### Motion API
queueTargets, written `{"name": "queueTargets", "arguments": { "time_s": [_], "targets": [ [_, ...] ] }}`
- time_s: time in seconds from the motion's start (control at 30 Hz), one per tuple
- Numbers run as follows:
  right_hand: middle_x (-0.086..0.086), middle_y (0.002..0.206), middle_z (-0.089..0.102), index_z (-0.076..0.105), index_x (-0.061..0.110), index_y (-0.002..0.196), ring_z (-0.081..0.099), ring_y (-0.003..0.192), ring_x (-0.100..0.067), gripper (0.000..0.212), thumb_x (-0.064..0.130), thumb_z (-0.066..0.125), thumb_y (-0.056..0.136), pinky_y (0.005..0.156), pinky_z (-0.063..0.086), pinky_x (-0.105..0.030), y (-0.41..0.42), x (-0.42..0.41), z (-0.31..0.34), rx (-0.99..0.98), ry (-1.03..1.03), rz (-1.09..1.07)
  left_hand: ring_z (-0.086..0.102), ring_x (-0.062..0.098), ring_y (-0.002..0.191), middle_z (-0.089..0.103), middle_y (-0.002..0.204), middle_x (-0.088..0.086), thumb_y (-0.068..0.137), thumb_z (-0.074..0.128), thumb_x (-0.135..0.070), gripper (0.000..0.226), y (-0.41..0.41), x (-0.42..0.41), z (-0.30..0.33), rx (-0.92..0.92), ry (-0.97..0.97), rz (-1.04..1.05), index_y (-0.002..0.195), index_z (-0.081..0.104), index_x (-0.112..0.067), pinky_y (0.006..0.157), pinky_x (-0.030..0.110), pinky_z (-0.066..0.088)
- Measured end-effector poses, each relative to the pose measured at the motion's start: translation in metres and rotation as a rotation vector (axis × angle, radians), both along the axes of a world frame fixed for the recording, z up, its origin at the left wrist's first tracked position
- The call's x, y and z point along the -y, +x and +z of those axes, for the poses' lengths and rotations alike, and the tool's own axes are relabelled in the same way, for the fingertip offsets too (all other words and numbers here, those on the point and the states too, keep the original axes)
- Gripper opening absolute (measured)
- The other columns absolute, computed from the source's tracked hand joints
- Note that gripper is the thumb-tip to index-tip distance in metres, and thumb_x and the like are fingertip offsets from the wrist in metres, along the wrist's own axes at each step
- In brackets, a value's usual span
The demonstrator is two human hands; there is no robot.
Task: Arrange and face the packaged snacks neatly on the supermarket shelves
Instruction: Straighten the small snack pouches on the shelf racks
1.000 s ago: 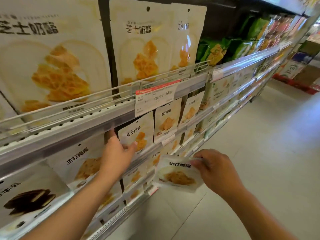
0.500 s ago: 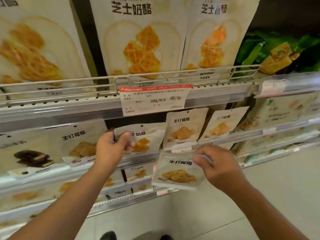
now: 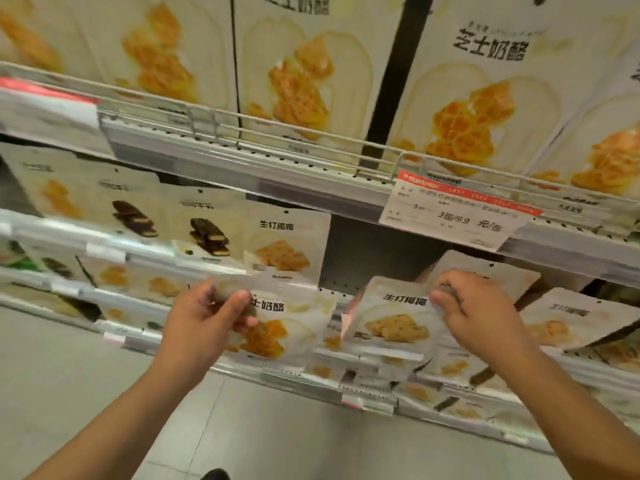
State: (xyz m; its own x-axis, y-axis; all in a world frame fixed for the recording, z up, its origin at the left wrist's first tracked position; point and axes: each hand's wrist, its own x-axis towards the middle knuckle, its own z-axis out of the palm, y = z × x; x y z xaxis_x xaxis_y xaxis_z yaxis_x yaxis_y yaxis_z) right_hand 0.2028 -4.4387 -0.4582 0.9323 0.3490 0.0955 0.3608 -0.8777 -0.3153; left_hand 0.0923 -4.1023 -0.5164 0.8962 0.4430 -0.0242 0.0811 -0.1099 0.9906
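Note:
My left hand [image 3: 211,317] grips the top left corner of a small white cheese snack pack [image 3: 287,327] with orange pieces printed on it, held in front of the middle shelf. My right hand [image 3: 474,310] pinches the top right corner of a white coconut cracker pack [image 3: 391,323], tilted, just right of the first pack. Behind them the shelf [image 3: 367,265] shows a dark gap between an upright coconut cracker pack [image 3: 284,247] on the left and more packs [image 3: 571,320] on the right.
Large cheese snack bags [image 3: 304,74] fill the top shelf behind a wire rail. A red and white price tag [image 3: 453,213] hangs from that shelf's edge. Chocolate biscuit packs [image 3: 204,230] stand at the left. Lower shelves hold more small packs; grey floor lies below.
The view has swung left and closer to the shelves. My left hand has pulled the cheese pack off the shelf toward me. My right hand has raised the coconut pack up to shelf level.

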Motion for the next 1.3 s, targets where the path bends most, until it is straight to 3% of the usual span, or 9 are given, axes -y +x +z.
{"name": "queueTargets", "arguments": {
  "time_s": [0.2, 0.4, 0.53, 0.67, 0.73, 0.83, 0.9, 1.07, 1.3],
  "targets": [
    [0.021, 0.077, 0.045, 0.05, 0.034, 0.093, 0.045, 0.069, -0.003, 0.009, 0.039, 0.044, 0.096, 0.058, 0.035, -0.029, 0.026, -0.039, -0.001, 0.061, -0.047, -0.061, 0.067, 0.02, 0.058, 0.07, 0.062, 0.01, 0.094, 0.063, -0.013, 0.014, -0.036, -0.02, -0.017, -0.047, 0.02, 0.049, 0.08, 0.065, -0.01, 0.055, 0.023, 0.054],
    [-0.012, 0.092, 0.067, 0.065, 0.016, 0.108, 0.056, 0.067, -0.028, 0.022, 0.028, 0.05, 0.098, 0.063, 0.048, -0.033, 0.051, -0.067, 0.003, 0.006, -0.164, -0.219, 0.066, 0.019, 0.056, 0.068, 0.062, 0.014, 0.095, 0.06, -0.006, 0.016, -0.048, -0.024, -0.021, -0.024, -0.085, 0.053, 0.083, 0.067, -0.013, 0.053, 0.02, 0.052],
    [-0.02, 0.106, 0.066, 0.063, 0.011, 0.117, 0.062, 0.096, -0.039, 0.03, 0.029, 0.048, 0.099, 0.08, 0.051, -0.04, 0.06, -0.067, 0.006, 0.081, -0.26, -0.152, 0.067, 0.018, 0.056, 0.069, 0.063, 0.013, 0.094, 0.06, -0.006, 0.013, -0.052, -0.021, -0.024, -0.044, -0.095, 0.065, 0.087, 0.067, -0.014, 0.053, 0.019, 0.053],
    [-0.011, 0.11, 0.062, 0.061, 0.021, 0.104, 0.058, 0.107, -0.034, 0.017, 0.031, 0.049, 0.097, 0.086, 0.047, -0.038, 0.067, -0.067, 0.007, 0.074, -0.269, -0.185, 0.064, 0.012, 0.051, 0.069, 0.061, 0.01, 0.094, 0.06, -0.009, 0.011, -0.05, -0.019, -0.024, -0.076, -0.052, 0.05, 0.085, 0.065, -0.01, 0.052, 0.017, 0.051],
    [-0.003, 0.097, 0.058, 0.057, 0.025, 0.092, 0.058, 0.106, -0.032, 0.008, 0.03, 0.053, 0.096, 0.088, 0.046, -0.038, 0.069, -0.073, 0.006, 0.081, -0.252, -0.192, 0.064, 0.012, 0.053, 0.07, 0.062, 0.011, 0.094, 0.06, -0.009, 0.011, -0.048, -0.018, -0.024, -0.075, -0.057, 0.044, 0.085, 0.065, -0.01, 0.053, 0.017, 0.052],
    [0.007, 0.079, 0.054, 0.047, 0.028, 0.077, 0.059, 0.078, -0.022, 0.021, 0.018, 0.055, 0.094, 0.076, 0.045, -0.031, 0.071, -0.077, 0.0, 0.006, -0.227, -0.187, 0.067, 0.017, 0.057, 0.07, 0.063, 0.012, 0.094, 0.061, -0.009, 0.01, -0.046, -0.017, -0.025, -0.068, -0.099, 0.043, 0.086, 0.067, -0.011, 0.054, 0.02, 0.054],
    [0.005, 0.09, 0.066, 0.052, 0.026, 0.083, 0.057, 0.07, -0.014, 0.015, 0.016, 0.056, 0.093, 0.073, 0.041, -0.027, 0.071, -0.077, -0.005, -0.02, -0.226, -0.197, 0.067, 0.02, 0.057, 0.07, 0.064, 0.013, 0.094, 0.061, -0.008, 0.011, -0.044, -0.018, -0.027, -0.054, -0.124, 0.044, 0.086, 0.067, -0.013, 0.054, 0.022, 0.054],
    [0.01, 0.093, 0.05, 0.052, 0.022, 0.112, 0.057, 0.102, -0.018, 0.026, 0.008, 0.058, 0.09, 0.079, 0.037, -0.029, 0.069, -0.079, -0.015, -0.08, -0.186, -0.199, 0.068, 0.022, 0.057, 0.07, 0.064, 0.013, 0.093, 0.063, -0.01, 0.017, -0.038, -0.018, -0.029, -0.056, -0.145, 0.031, 0.084, 0.07, -0.022, 0.054, 0.02, 0.053],
    [0.007, 0.093, 0.053, 0.046, 0.025, 0.1, 0.054, 0.108, -0.029, 0.014, 0.019, 0.056, 0.093, 0.081, 0.039, -0.033, 0.069, -0.085, -0.015, -0.069, -0.228, -0.222, 0.067, 0.022, 0.057, 0.07, 0.064, 0.014, 0.094, 0.062, -0.01, 0.01, -0.026, -0.012, -0.025, -0.051, -0.125, 0.008, 0.09, 0.069, -0.016, 0.053, 0.024, 0.054]
  ]
}}
